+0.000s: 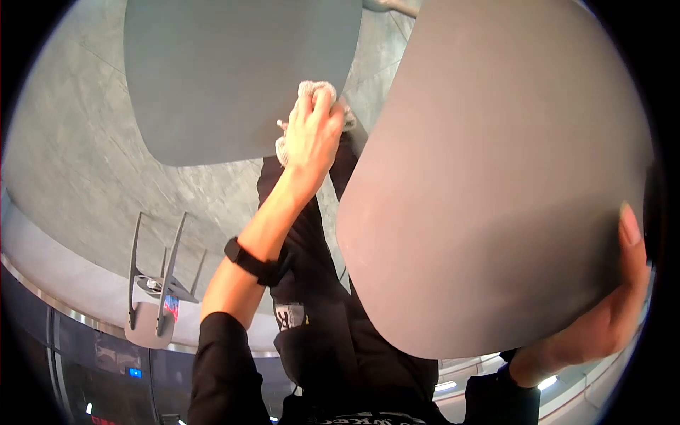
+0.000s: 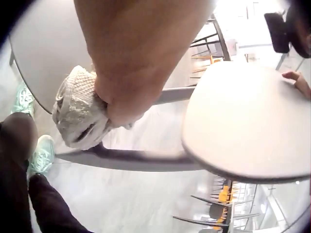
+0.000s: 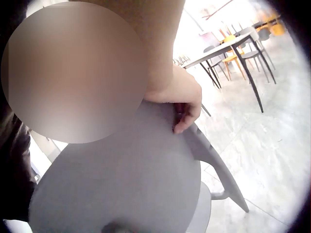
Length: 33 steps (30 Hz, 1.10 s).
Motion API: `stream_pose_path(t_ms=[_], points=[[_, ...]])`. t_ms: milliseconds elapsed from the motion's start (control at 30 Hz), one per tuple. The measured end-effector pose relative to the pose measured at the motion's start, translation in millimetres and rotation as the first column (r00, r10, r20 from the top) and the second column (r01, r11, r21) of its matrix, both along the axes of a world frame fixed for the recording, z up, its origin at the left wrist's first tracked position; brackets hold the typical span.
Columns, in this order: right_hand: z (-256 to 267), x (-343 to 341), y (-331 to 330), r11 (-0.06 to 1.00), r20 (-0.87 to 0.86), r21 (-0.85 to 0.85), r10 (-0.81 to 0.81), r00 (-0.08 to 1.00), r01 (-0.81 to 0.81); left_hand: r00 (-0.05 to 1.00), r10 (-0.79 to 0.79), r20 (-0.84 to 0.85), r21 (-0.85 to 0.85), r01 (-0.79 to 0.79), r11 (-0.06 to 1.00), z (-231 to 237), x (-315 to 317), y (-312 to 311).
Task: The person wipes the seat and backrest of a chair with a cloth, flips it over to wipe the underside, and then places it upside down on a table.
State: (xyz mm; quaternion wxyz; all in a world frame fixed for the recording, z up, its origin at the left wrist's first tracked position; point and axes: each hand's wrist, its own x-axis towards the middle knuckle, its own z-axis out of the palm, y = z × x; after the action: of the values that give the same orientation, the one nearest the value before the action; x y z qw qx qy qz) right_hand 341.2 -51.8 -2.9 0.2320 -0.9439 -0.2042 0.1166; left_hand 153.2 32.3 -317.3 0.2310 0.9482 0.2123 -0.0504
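Observation:
A grey chair has its smooth seat (image 1: pixel 241 71) at the upper left and its broad backrest (image 1: pixel 496 177) at the right in the head view. My left hand (image 1: pixel 312 134) grips a crumpled off-white cloth (image 1: pixel 282 150) at the seat's edge near the backrest. The left wrist view shows this cloth (image 2: pixel 77 111) bunched under the hand, between seat and backrest. With the thumb on the backrest's face, my right hand (image 1: pixel 602 319) holds its outer edge. In the right wrist view the right hand's fingers (image 3: pixel 187 119) curl over that edge.
Another grey chair (image 1: pixel 152 322) stands on the floor at the left. A table (image 3: pixel 218 51) with grey and orange chairs is farther off in the right wrist view. My legs (image 1: pixel 312 283) are close to the chair, and light green shoes (image 2: pixel 43 153) show on the floor.

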Motion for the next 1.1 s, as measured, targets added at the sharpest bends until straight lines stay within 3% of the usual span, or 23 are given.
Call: stream_pose_path(t_ms=[100, 167, 300, 333, 367, 400, 433, 467, 533, 600, 633, 700, 733, 767, 833, 867, 967, 1033, 1100], points=[[2, -1, 22, 0.984, -0.149, 0.135, -0.098, 0.984, 0.118, 0.997, -0.058, -0.053, 0.046, 0.061, 0.997, 5, -2, -3], [0, 6, 25, 0.992, -0.140, 0.107, -0.055, 0.989, 0.071, 0.986, -0.094, -0.137, 0.056, 0.102, 0.993, 7, -6, -3], [-8, -2, 21, 0.971, 0.017, -0.176, 0.167, 0.986, -0.162, 0.972, -0.120, -0.203, 0.001, 0.123, 0.992, 12, -49, -21], [-9, -1, 24, 0.989, -0.080, -0.101, 0.103, 0.991, -0.111, 0.952, -0.134, -0.276, -0.050, 0.124, 0.991, 15, -59, -24], [-9, 1, 27, 0.998, -0.175, -0.031, 0.040, 0.984, -0.046, 0.973, -0.093, -0.210, -0.068, 0.080, 0.994, 11, -70, -25], [-8, 7, 31, 0.979, -0.394, 0.140, -0.082, 0.915, 0.148, 0.973, 0.031, -0.229, -0.153, -0.068, 0.986, 22, -72, -20], [-11, 8, 26, 0.987, -0.344, 0.137, -0.035, 0.938, 0.087, 0.959, 0.144, -0.245, -0.237, -0.204, 0.950, 33, -72, -14], [-15, 9, 21, 0.991, -0.292, 0.130, 0.013, 0.956, 0.027, 0.955, 0.254, -0.153, -0.314, -0.291, 0.904, 53, -65, 0], [-19, 5, 16, 0.991, -0.109, 0.028, 0.136, 0.985, -0.134, 0.887, 0.432, -0.162, -0.540, -0.446, 0.714, 80, -50, 22], [-17, 5, 23, 0.997, -0.155, 0.080, 0.023, 0.988, -0.010, 0.826, 0.513, -0.236, -0.765, -0.483, 0.426, 100, -34, 40], [-15, 9, 29, 0.955, -0.346, 0.193, -0.148, 0.926, 0.225, 0.804, 0.486, -0.343, -0.878, -0.458, 0.138, 101, -39, 40], [-15, 13, 29, 0.904, -0.450, 0.215, -0.245, 0.859, 0.370, 0.883, 0.334, -0.329, -0.928, -0.368, 0.057, 117, -36, 37], [-18, 12, 23, 0.945, -0.362, 0.169, -0.204, 0.909, 0.279, 0.946, 0.240, -0.219, -0.937, -0.272, 0.218, 126, -37, 28], [-19, 14, 22, 0.948, -0.364, 0.180, -0.185, 0.913, 0.264, 0.950, 0.251, -0.185, -0.897, -0.267, 0.351, 130, -42, 11], [-18, 18, 23, 0.913, -0.457, 0.260, -0.170, 0.873, 0.314, 0.902, 0.362, -0.235, -0.871, -0.361, 0.334, 134, -46, -13], [-19, 21, 23, 0.881, -0.532, 0.321, -0.137, 0.835, 0.349, 0.884, 0.423, -0.199, -0.848, -0.372, 0.378, 130, -40, -20], [-24, 23, 17, 0.782, -0.693, 0.466, 0.031, 0.720, 0.414, 0.842, 0.491, -0.221, -0.847, -0.416, 0.332, 108, -12, -20], [-27, 27, 13, 0.711, -0.750, 0.542, 0.169, 0.640, 0.448, 0.880, 0.476, 0.006, -0.789, -0.288, 0.543, 86, 34, -3], [-24, 32, 14, 0.709, -0.772, 0.532, 0.182, 0.609, 0.463, 0.788, 0.598, 0.147, -0.789, -0.271, 0.551, 79, 108, 23]])
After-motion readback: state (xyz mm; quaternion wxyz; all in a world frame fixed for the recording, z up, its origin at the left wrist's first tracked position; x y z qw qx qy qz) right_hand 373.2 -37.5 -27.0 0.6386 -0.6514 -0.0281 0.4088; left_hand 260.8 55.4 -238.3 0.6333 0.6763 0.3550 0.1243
